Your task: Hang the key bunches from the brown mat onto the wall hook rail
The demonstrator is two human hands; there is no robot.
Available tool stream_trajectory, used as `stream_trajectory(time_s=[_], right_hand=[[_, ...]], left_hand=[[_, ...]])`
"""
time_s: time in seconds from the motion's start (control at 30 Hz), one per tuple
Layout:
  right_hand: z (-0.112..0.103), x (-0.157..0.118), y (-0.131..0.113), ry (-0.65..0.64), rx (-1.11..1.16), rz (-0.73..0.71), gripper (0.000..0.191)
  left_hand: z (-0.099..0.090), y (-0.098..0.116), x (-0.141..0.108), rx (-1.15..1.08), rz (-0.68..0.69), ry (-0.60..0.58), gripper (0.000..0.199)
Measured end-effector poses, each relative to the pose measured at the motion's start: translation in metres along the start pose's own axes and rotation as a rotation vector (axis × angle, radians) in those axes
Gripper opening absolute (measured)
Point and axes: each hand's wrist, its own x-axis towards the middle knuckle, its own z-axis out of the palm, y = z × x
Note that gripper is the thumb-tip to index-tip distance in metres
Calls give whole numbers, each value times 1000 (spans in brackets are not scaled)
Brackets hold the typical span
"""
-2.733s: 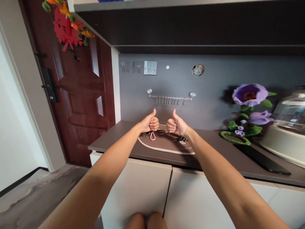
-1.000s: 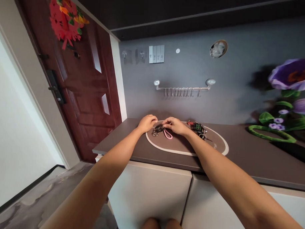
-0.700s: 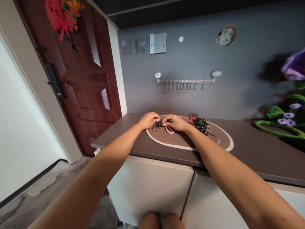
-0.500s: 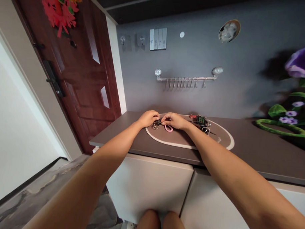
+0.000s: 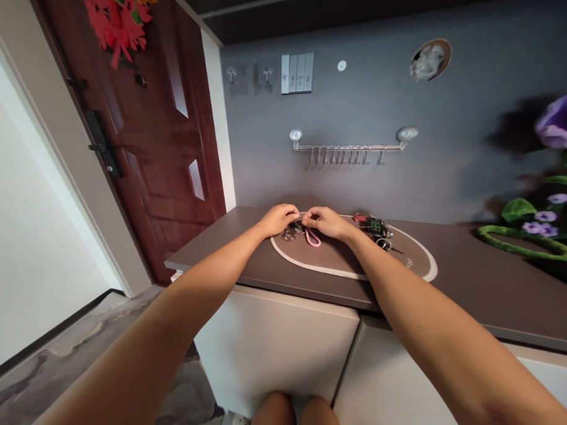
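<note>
My left hand point(image 5: 281, 220) is closed in a pinch at a small bunch of keys point(image 5: 289, 232) with metal rings, low over the oval mat point(image 5: 330, 264). Facing it, my right hand point(image 5: 328, 223) pinches at the same bunch with thumb and forefinger; its fingertips hide what exactly they grip. A pink loop strap point(image 5: 313, 239) hangs or lies just below the right fingers. To the right, beyond my right wrist, a second bunch of keys point(image 5: 378, 229) with black and green pieces and a red piece lies on the mat.
The brown countertop point(image 5: 467, 281) runs along the wall, above white cabinet doors point(image 5: 279, 342). A hook rail point(image 5: 348, 148) is fixed to the wall behind my hands. Artificial flowers point(image 5: 543, 224) stand at the right, and a dark red door point(image 5: 169, 153) is at the left.
Both hands stay at the bunch with small finger movements; the right fingers are slightly higher and show more of the rings. The view has shifted slightly.
</note>
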Motion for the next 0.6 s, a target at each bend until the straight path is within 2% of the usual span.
stream_trajectory(time_s=[0.2,0.6], right_hand=[[0,1,4,44,48,35,25],[0,2,-9,185,110,12,19]], left_hand=[[1,2,0,-5,-2,0,28],[-2,16,0,35,-27,38,28]])
